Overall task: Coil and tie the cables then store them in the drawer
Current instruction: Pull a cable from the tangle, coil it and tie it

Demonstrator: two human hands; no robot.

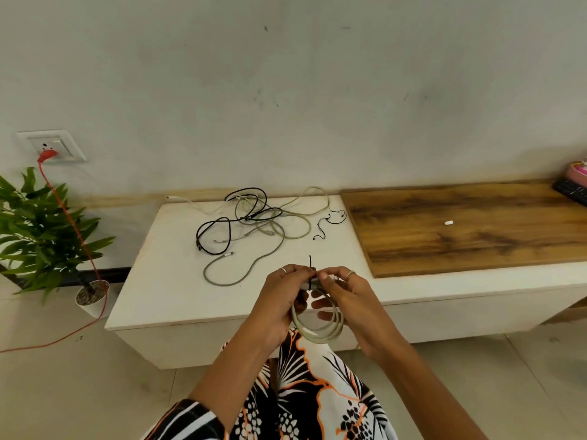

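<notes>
Grey coiled cable (319,325) hangs between our hands, in air at near edge of white surface (178,281). Our left hand (282,300) and right hand (349,300) pinch coil top, fingers (330,276) curled tight around black tie (310,265) sticking upward. Loose tangle of cables (251,223) lies farther back on surface; thin black earphones (330,220) just beside it. Potted plant (47,230) on floor at left.

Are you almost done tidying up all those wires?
Not yet. One pale cable is already coiled, and the left hand and right hand are pinching a black tie round its top. The tangled cables and a thin black cord on the white cabinet are unwound. Nothing is stored; no drawer shows open.
</notes>
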